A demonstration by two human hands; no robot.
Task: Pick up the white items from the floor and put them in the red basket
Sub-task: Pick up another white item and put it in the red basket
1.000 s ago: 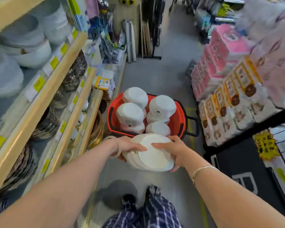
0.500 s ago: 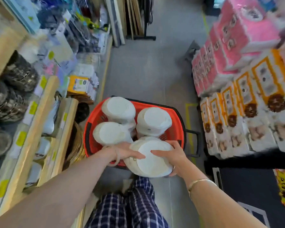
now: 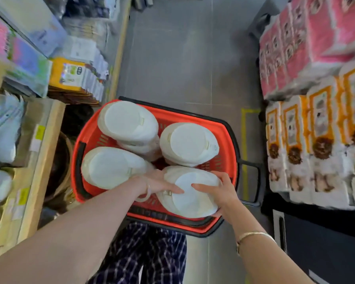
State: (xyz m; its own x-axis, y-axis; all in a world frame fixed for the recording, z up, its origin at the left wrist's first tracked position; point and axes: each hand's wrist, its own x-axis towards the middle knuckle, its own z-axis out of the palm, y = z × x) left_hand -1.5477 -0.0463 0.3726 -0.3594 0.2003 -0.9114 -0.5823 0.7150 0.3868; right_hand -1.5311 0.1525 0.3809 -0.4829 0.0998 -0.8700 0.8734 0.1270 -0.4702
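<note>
1. Legs (image 3: 143,253) in checked trousers stand at 6 o'clock, against the near rim of the basket (image 3: 228,144). Judged: standing this close allows a straight downward placement.
2. Left hand (image 3: 158,184) grips the stack (image 3: 190,191) of white items from its 9 o'clock side, fingers stretched across the top face.
3. Right hand (image 3: 217,191) grips the same stack from its 3 o'clock side, thumb on top, fingers curled round the edge and beneath. Judged: a two-sided hold keeps a loose pile together.
4. The stack sits over the basket's near right corner, at 5 o'clock within it. Whether it rests on the bottom cannot be told.
5. Three further white stacks occupy the basket: one at 8 o'clock (image 3: 111,167), one at 11 o'clock (image 3: 127,121), one at 2 o'clock (image 3: 188,143). Judged: the near right corner was the only gap left.
6. The basket stands on the floor (image 3: 182,58); no white items are seen on its visible part.
7. Shelves (image 3: 41,152) flank at 9 o'clock, stacked packs (image 3: 316,130) at 3 o'clock.
</note>
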